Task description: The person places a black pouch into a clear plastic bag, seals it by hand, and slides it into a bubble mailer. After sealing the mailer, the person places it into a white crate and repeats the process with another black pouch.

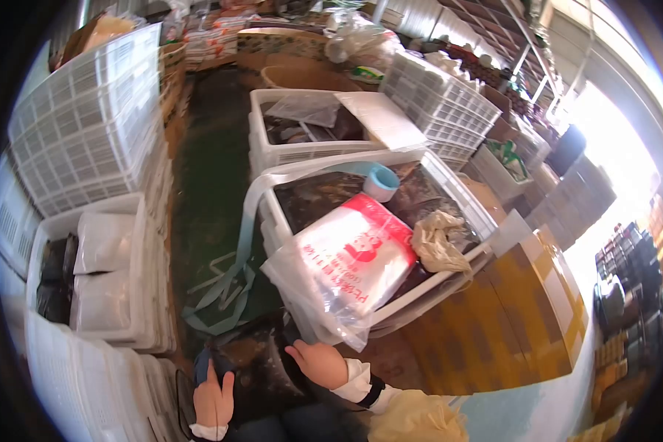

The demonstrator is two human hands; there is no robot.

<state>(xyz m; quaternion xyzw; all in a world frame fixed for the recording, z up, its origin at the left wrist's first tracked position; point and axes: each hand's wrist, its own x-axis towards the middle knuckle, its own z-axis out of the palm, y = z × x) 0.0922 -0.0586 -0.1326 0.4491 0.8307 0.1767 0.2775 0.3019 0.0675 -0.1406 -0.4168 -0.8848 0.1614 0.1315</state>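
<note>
Low in the head view, a dark, glossy bag (261, 362) with brownish patches hangs in front of my body. My left hand (213, 398) grips its left edge, index finger and thumb on the near side. At the right edge my right hand (320, 364) is closed on the bag, its fingers partly hidden behind it. Just beyond stands a white crate (484, 215) of dark brown contents. A clear and red printed plastic bag (357, 254) lies over it, beside a roll of pale blue strap (381, 181) and crumpled beige paper (440, 241).
Strap (244, 247) trails from the crate to the green floor (206, 169). Stacked white crates (81, 125) line the left, one holding white packs (104, 241). Another filled crate (258, 132) stands behind. A taped cardboard box (497, 317) sits at the right.
</note>
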